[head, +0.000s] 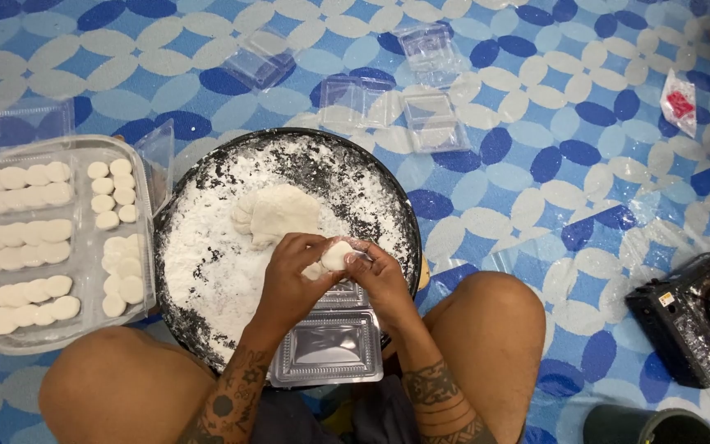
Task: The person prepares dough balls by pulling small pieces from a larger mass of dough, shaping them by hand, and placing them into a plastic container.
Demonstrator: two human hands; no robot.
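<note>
Here, the person sits on the blue and white patterned floor mat (552, 123) with both hands over the near edge of the big round black tray covered in white flour (207, 271). The left hand (293, 275) and the right hand (380, 275) are curled close together around a small round white dough ball (337, 256), holding it between the fingers just above the tray. A bigger soft lump of white dough (277, 214) lies near the middle of the tray. An open clear plastic box with a hinged lid (328, 345) rests at the tray's near edge, between the knees. At the mat's left edge sits a wide clear plastic tray filled with rows of little white dough pieces (51, 238). More empty clear plastic boxes (421, 107) lie past the far edge of the round tray. A black machine (684, 321) stands at the mat's right edge. I think the ball could get squashed if the fingers press too hard. It could also slip from floury fingers and miss the box. The box sits half off the tray, so a bump from a knee might tip it.
</note>
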